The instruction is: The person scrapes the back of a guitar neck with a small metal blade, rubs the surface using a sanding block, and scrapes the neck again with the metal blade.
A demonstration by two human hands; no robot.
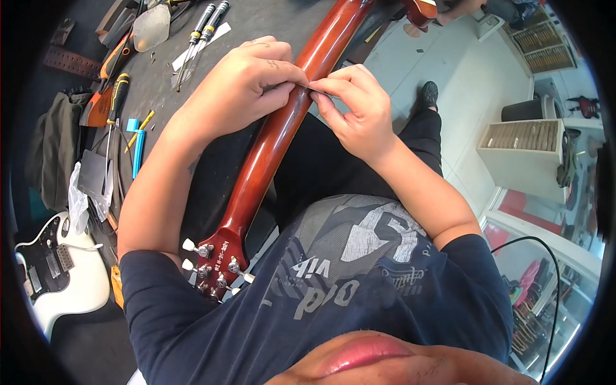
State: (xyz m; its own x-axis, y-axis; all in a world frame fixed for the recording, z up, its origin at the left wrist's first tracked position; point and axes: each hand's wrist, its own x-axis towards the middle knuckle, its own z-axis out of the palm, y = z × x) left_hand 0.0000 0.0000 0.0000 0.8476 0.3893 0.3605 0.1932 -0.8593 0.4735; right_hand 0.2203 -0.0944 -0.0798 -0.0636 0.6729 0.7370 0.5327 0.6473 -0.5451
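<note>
The back of a glossy red-brown guitar neck [266,151] runs diagonally in front of me. Its headstock [221,256], with metal tuners and pale buttons, lies close to my shirt. My left hand [256,80] is closed in a pinch above the neck, from the left side. Facing it, my right hand [356,106] pinches with thumb and forefinger. Between the fingertips of both hands stretches a thin, narrow strip [316,89], held across the neck's back; its exact kind is too small to tell.
On the dark bench at left lie screwdrivers [208,22], a yellow-black screwdriver [118,96], a blue tool [138,154] and plastic bags [80,199]. A white electric guitar [77,276] rests lower left. Right are a white cabinet [523,157] and a glass display case [545,282].
</note>
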